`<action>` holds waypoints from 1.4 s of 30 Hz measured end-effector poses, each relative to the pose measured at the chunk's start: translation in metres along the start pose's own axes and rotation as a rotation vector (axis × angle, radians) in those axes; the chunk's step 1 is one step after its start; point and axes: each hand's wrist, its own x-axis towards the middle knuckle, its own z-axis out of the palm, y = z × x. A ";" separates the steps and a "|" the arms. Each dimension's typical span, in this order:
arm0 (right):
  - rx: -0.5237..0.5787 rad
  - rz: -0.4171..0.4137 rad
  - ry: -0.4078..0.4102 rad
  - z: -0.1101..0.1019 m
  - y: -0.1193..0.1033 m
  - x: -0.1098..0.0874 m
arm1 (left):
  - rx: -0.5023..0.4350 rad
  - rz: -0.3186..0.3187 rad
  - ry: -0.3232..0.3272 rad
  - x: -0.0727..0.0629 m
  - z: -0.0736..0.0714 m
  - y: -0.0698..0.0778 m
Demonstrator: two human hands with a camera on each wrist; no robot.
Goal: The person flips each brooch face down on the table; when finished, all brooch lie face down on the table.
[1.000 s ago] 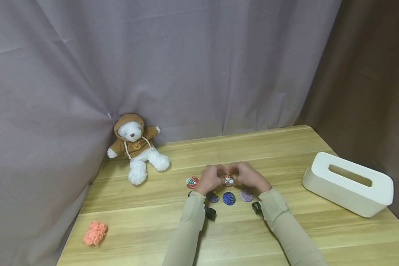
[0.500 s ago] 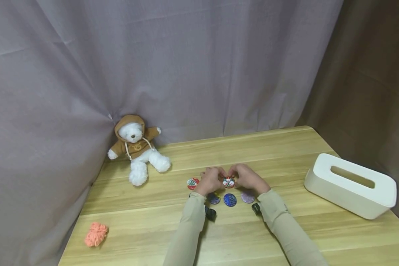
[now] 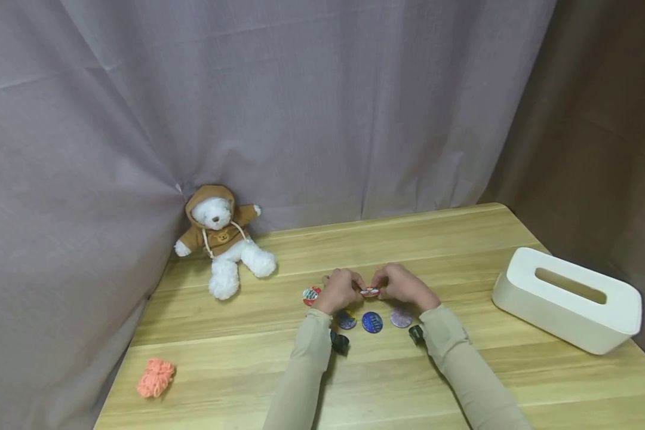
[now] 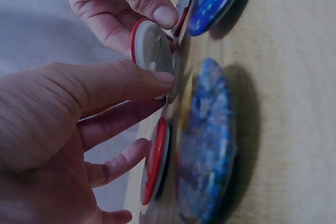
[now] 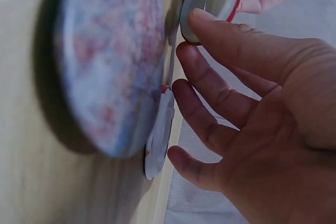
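Note:
Both hands hold one round pin-back button badge, red-edged and tilted steeply over the table. My left hand pinches its left side between thumb and forefinger; my right hand grips the opposite side. The badge's pale back with its pin faces the left wrist camera. A red badge lies right by the left hand's lower fingertips. Nearer the person are a dark blue and yellow badge, a blue badge and a pale purple badge. Another badge lies past the right fingers.
A white plush bear in a brown hoodie sits at the back left against the curtain. A coral yarn bundle lies at the front left. On the right stands a white tissue box. Wrist-camera mounts sit under both wrists.
The held badge has tipped from showing its printed face to nearly edge-on in the head view. Both hands stay almost in place, still holding it.

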 end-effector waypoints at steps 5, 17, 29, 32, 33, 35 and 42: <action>-0.006 -0.019 0.011 -0.005 0.001 0.001 | 0.001 0.035 0.027 0.001 -0.004 0.001; 0.028 -0.023 0.045 -0.008 0.005 0.001 | -0.010 0.056 0.062 0.003 -0.003 -0.001; 0.082 0.017 0.027 -0.011 0.008 -0.002 | -0.016 0.079 0.053 0.002 -0.003 -0.001; 0.081 0.018 0.021 -0.012 0.009 -0.003 | -0.011 0.081 0.052 0.003 -0.002 -0.001; 0.078 0.018 0.023 -0.012 0.009 -0.003 | -0.009 0.081 0.054 0.003 -0.001 -0.001; 0.073 0.022 0.028 -0.013 0.009 -0.003 | -0.008 0.080 0.059 0.004 -0.001 0.000; 0.054 0.042 0.043 -0.012 0.007 -0.003 | -0.006 0.058 0.068 0.006 0.001 0.003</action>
